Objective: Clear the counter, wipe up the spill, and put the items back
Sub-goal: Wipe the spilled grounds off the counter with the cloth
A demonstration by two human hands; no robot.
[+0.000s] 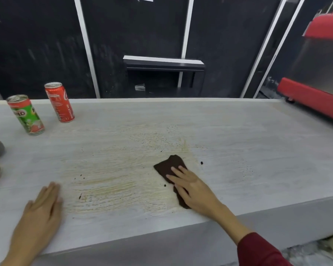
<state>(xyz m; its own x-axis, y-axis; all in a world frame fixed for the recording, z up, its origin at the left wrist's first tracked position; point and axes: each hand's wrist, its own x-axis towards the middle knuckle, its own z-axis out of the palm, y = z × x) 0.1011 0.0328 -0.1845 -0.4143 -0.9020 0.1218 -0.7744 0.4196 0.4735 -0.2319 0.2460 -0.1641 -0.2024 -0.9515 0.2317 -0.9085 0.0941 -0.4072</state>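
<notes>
Flat on the counter's (pixel 238 131) near edge, the left hand (pixel 40 210) braces with straight fingers holding nothing while the right hand (pixel 190 187) presses a brown cloth (pixel 168 165) mid-wipe; smeared spill (pixel 112 169) remains leftward, open room before the Milo can (pixel 26 115) and cola can (pixel 60 102).

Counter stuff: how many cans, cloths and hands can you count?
Cans: 2, the green can and the red can
Cloths: 1, the brown cloth
Hands: 2, the left hand and the right hand
Total: 5
</notes>
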